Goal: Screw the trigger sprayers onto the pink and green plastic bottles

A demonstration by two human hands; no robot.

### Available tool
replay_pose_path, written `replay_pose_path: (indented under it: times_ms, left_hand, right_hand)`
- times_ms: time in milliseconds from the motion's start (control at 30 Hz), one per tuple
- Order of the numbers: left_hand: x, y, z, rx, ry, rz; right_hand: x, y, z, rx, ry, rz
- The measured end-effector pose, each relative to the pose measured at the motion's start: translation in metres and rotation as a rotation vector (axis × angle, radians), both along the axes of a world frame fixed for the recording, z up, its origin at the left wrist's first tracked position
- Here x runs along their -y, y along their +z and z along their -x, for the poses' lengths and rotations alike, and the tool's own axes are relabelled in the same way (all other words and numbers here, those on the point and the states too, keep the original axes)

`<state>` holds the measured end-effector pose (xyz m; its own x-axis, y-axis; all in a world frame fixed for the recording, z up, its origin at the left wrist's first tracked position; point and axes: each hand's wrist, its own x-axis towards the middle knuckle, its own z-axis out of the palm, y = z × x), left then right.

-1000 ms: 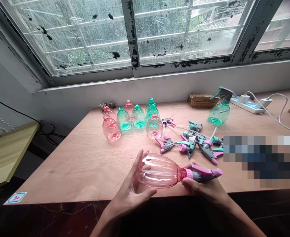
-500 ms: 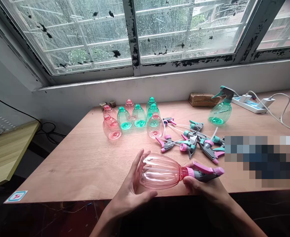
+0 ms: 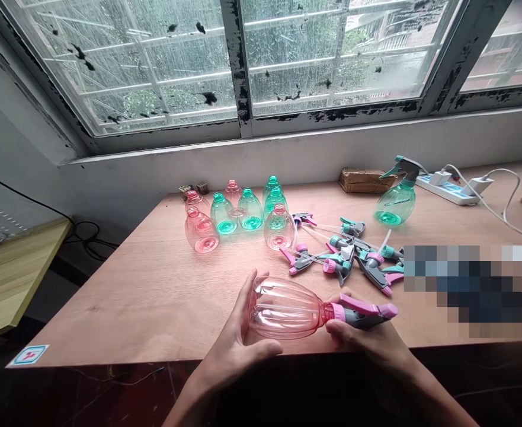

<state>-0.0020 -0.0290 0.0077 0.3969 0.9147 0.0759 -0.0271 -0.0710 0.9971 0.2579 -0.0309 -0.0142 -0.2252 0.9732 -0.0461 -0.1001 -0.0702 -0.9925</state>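
A clear pink spray bottle (image 3: 285, 308) lies on its side above the front edge of the wooden table (image 3: 154, 290). My left hand (image 3: 236, 347) cups its round base, fingers wrapped round it. My right hand (image 3: 361, 338) grips the pink and grey trigger head (image 3: 362, 313) at the bottle's neck. Behind lies a heap of loose pink and teal trigger heads (image 3: 345, 258). Several empty pink and green bottles (image 3: 243, 216) stand in a group further back.
A green bottle with its sprayer fitted (image 3: 396, 198) stands at the back right beside a brown packet (image 3: 362, 179) and a power strip (image 3: 450, 187) with cables. A blurred patch (image 3: 467, 290) covers the right. A lower wooden surface (image 3: 12, 273) is at left.
The bottle has turned slightly in my hands and sits a little lower. Both hands keep their hold in the same place.
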Motion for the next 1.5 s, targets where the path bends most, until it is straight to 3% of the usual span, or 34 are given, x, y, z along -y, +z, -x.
replay_pose_path:
  times_ms: [133,333,533,767,967,1167,1500]
  left_hand:
    - [0.0002,0.0004,-0.0009,0.001,0.031,0.023]
    - [-0.0003,-0.0029,0.0015,-0.014,-0.033,-0.090]
    - [0.0000,0.0000,0.0008,0.053,0.006,0.029]
    - [0.0001,-0.0041,0.0026,0.012,-0.055,-0.092]
    - [0.0004,0.0012,0.0006,0.051,0.004,0.033]
    - [-0.0012,-0.0016,0.0009,0.015,-0.031,-0.058]
    - [0.0013,0.0020,-0.0020,0.064,0.006,0.009]
  right_hand:
    - [-0.0002,0.0013,0.0002,0.010,-0.006,-0.014]
    - [-0.0002,0.0006,0.0000,0.012,-0.023,-0.020]
    - [-0.0002,0.0004,0.0008,0.051,-0.016,-0.041]
    - [0.0000,0.0010,0.0005,0.019,-0.025,-0.011]
    - [0.0004,0.0009,0.0009,0.001,-0.024,0.001]
    - [0.0005,0.0048,0.0012,-0.008,-0.035,0.007]
    - [-0.0006,0.0020,0.0014,0.020,-0.056,-0.025]
